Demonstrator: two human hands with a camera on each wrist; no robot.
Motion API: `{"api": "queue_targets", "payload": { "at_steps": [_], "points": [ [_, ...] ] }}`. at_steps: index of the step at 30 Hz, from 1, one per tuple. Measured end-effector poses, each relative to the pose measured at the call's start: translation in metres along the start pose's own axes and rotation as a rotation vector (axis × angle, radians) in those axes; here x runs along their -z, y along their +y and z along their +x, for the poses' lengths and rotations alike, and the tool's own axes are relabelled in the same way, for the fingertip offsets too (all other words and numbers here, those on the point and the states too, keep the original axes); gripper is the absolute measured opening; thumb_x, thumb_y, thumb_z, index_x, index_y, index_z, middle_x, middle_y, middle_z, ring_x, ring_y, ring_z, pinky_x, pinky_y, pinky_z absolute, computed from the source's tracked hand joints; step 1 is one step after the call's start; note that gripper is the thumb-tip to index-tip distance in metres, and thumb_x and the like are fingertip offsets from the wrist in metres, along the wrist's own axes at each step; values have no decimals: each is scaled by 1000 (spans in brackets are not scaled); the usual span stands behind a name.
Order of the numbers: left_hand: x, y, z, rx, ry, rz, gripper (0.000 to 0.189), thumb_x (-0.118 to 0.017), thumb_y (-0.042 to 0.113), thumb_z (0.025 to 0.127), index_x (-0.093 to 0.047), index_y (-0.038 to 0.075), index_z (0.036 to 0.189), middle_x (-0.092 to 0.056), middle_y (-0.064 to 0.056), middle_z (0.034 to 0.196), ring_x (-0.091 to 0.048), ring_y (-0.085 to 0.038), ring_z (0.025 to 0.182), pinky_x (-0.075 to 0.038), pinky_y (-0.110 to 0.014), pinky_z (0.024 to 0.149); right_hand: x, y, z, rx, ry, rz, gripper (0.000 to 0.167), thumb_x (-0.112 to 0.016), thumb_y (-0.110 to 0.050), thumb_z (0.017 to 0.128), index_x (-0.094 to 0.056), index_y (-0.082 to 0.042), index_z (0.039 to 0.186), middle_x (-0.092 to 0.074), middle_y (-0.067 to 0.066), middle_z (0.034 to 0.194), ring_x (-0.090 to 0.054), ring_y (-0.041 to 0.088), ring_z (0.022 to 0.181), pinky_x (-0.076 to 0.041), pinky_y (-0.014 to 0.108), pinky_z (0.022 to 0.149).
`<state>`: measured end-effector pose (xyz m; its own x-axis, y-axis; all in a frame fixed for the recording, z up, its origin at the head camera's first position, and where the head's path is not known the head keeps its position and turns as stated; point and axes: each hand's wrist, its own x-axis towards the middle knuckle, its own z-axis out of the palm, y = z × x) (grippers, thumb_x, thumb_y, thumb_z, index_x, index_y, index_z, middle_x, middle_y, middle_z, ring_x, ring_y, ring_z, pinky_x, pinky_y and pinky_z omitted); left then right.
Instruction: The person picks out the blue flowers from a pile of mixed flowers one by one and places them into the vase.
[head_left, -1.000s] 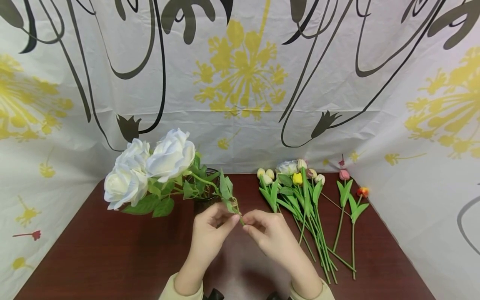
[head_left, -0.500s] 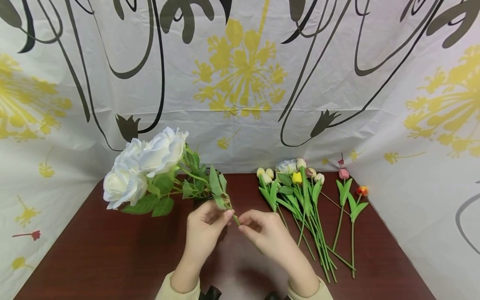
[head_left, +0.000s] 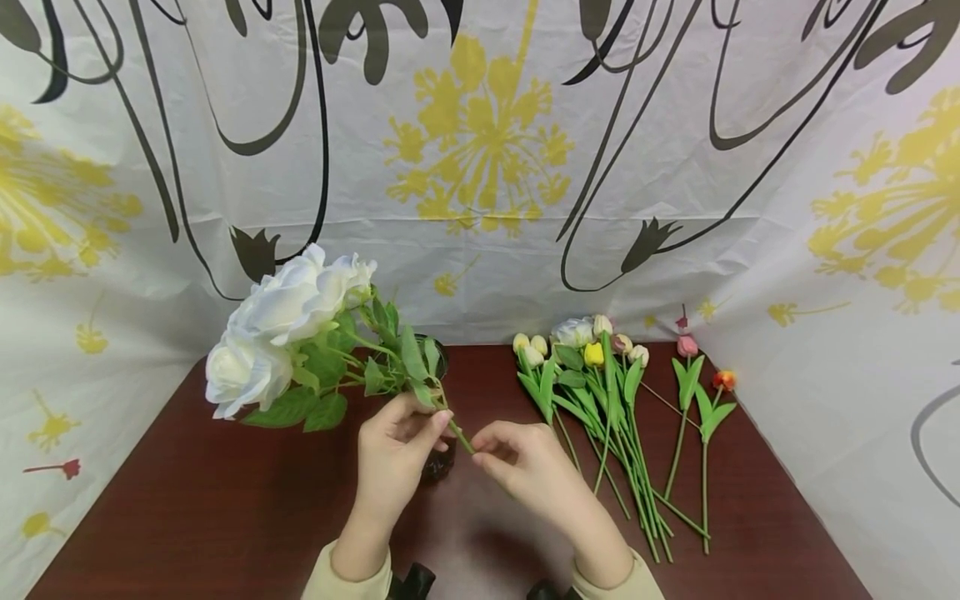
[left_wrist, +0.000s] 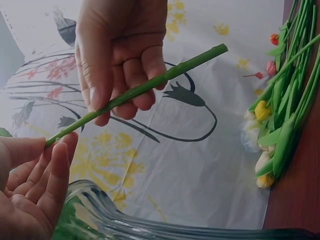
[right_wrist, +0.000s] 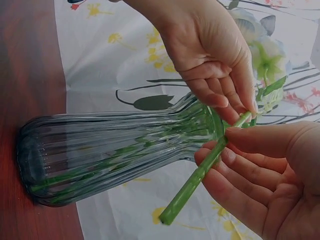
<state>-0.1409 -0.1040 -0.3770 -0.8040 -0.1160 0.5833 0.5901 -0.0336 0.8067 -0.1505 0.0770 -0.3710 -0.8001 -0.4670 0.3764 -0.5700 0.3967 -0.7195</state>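
Observation:
My left hand (head_left: 396, 454) pinches the green stem of an artificial white rose (head_left: 296, 296), just under its leaves. Further down, my right hand (head_left: 528, 462) pinches the same stem (left_wrist: 135, 91) between thumb and fingers, and the cut end sticks out past it in both wrist views. Behind the left hand stands a ribbed clear glass vase (right_wrist: 110, 150), mostly covered by that hand in the head view. Green stems show inside the vase. Another white rose (head_left: 246, 371) leans out to the left, partly overlapped by the held rose.
On the right of the dark red table (head_left: 195, 508) lies a heap of artificial tulips (head_left: 615, 400) with one pale rose (head_left: 573, 332) among them. Beside it are a pink tulip (head_left: 687, 348) and an orange tulip (head_left: 724, 382). Patterned cloth (head_left: 480, 275) hangs around the table.
Both hands have shifted left, the left one further, so more stem shows between them. The held rose has moved left over the other blooms, and more of the vase is visible.

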Motion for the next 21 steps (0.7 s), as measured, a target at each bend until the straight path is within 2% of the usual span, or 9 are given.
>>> {"api": "queue_targets", "payload": {
  "at_steps": [6, 9, 15, 21],
  "points": [
    [5, 0, 2, -80, 22, -1, 12, -67, -11, 83, -65, -6, 95, -66, -23, 81, -66, -25, 63, -54, -31, 50, -2, 2, 1, -32, -18, -3, 10, -73, -1, 82, -70, -10, 86, -67, -6, 79, -61, 4, 70, -53, 24, 62],
    [6, 1, 2, -100, 36, 10, 11, -66, -12, 83, -65, -7, 94, -66, -22, 82, -66, -25, 63, -55, -30, 51, -3, 3, 1, -37, -19, -2, 10, -73, -1, 82, -70, -10, 86, -67, -6, 79, -62, 5, 70, -53, 24, 63],
    [8, 2, 4, -111, 80, 12, 11, -65, -16, 82, -64, -9, 90, -66, -19, 79, -66, -16, 64, -54, -28, 49, -4, 6, 2, -40, -11, 3, 10, -73, -2, 82, -70, -11, 86, -68, -7, 80, -62, 5, 71, -53, 24, 64],
    [14, 4, 5, -103, 124, -4, 8, -66, -15, 82, -64, -10, 89, -66, -20, 79, -67, -19, 64, -54, -27, 50, -6, 10, 4, -60, -8, -9, 10, -74, -4, 82, -71, -13, 85, -68, -9, 80, -62, 5, 72, -53, 25, 65]
  ]
}}
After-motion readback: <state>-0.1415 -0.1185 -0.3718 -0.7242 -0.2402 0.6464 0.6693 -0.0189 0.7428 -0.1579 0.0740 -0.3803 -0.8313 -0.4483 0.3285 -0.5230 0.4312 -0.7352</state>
